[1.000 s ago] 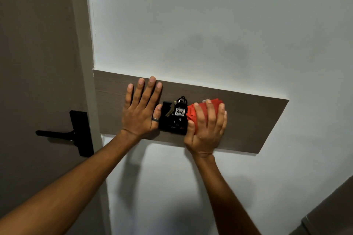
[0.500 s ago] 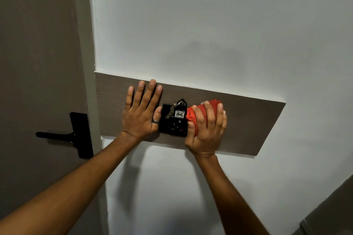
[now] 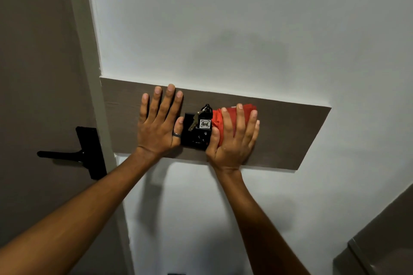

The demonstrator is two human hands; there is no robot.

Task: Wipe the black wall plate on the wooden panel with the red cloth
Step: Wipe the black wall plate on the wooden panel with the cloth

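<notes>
From the head view, the black wall plate [image 3: 194, 134] sits low on the wooden panel [image 3: 290, 131], between my two hands. It is a small dark rectangle with a smooth, slightly glossy face; a key [image 3: 193, 123] and a white tag [image 3: 205, 123] marked 406 hang over its upper half from a black loop. The panel is a long flat strip of grey-brown wood grain, set into a matte white wall [image 3: 245, 29]. My left hand [image 3: 158, 128] lies flat on the panel just left of the plate, fingers spread and straight, a ring [image 3: 177, 134] on the thumb, which touches the plate's left edge. My right hand [image 3: 234, 138] presses the red cloth [image 3: 225, 118], soft and folded, flat against the panel at the plate's right edge, fingers splayed over it. A black door handle [image 3: 71, 155] juts from the door at far left.
</notes>
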